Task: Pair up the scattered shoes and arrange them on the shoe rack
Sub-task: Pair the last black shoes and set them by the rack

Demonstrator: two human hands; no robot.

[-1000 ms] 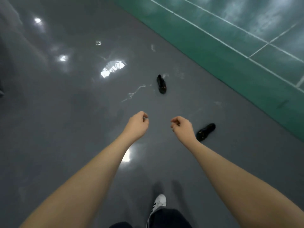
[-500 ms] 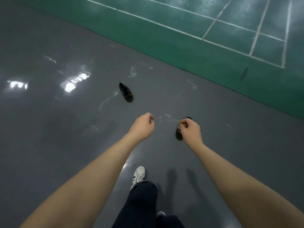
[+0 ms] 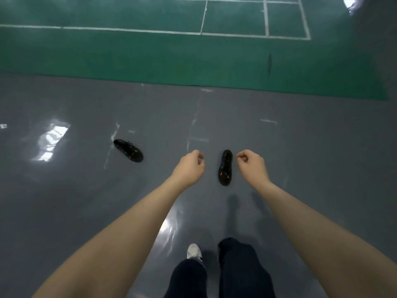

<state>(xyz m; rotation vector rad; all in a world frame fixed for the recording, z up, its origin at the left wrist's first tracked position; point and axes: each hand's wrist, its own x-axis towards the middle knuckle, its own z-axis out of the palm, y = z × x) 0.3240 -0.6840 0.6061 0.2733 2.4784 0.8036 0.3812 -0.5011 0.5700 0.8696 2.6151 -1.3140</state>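
Left hand: the left hand [image 3: 189,168] is held out over the gray floor [image 3: 75,201], fingers loosely curled in, grasping nothing.
Right hand: the right hand [image 3: 253,166] is held out at the same level, fingers also loosely curled with the thumb near the forefinger, grasping nothing.
Near shoe: a black shoe with orange marks [image 3: 225,167] lies on the gray floor and shows between the two hands in the head view, its long axis running near to far (which end is the toe I cannot tell); neither hand touches it.
Far-left shoe: a second black shoe [image 3: 128,150], laced and with an orange mark, lies on the gray floor to the left and slightly farther off, angled, well apart from the first shoe and from both hands.
Shoe rack: out of view.
Floor: glossy gray, with bright light reflections at the left and pale scuff streaks near the shoes.
Court: a green court surface [image 3: 129,54] with white lines [image 3: 133,30] fills the far side, its edge meeting the gray floor beyond both shoes.
Person: dark trouser legs [image 3: 240,269] and one white sneaker [image 3: 193,250] show at the near edge, between the forearms.
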